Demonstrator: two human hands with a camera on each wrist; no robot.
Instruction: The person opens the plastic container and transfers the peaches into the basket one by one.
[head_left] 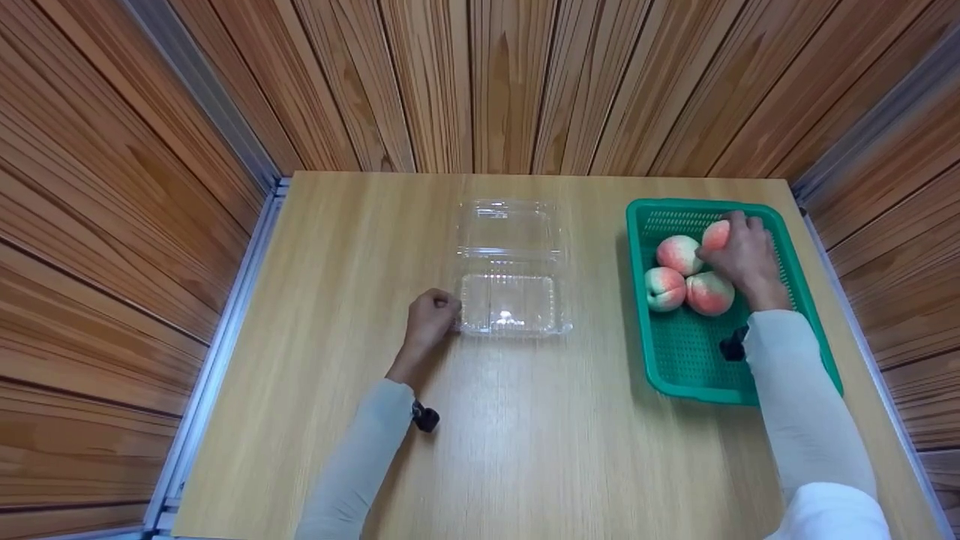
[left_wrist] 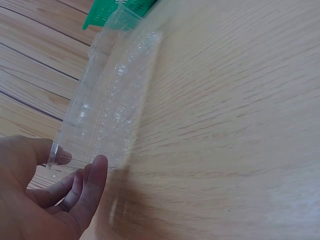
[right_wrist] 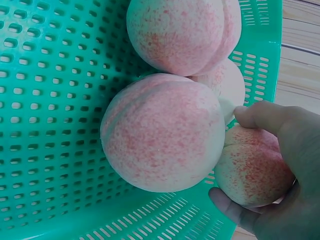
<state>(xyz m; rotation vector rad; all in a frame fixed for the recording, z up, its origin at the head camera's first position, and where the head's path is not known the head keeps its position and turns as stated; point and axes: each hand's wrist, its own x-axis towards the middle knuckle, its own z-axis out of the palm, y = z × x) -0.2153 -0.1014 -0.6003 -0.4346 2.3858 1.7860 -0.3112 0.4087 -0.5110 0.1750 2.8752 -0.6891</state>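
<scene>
A clear plastic clamshell box [head_left: 510,304] lies unfolded on the table, its lid [head_left: 510,229] toward the back wall. My left hand [head_left: 433,319] pinches the box's near left edge; in the left wrist view the thumb and fingers of that hand [left_wrist: 65,195] close on the clear rim. To the right, a green plastic basket [head_left: 675,367] holds several pink and white peaches. Inside it my right hand [head_left: 744,259] grips the far right peach [right_wrist: 257,165], thumb on one side and fingers on the other. Close by sit the other peaches [head_left: 679,255], [right_wrist: 165,132].
The wooden table [head_left: 322,300] runs between plank walls at the back and both sides. Metal rails [head_left: 225,330] border it on the left and right. A small black wrist camera [head_left: 425,417] sits below the left hand.
</scene>
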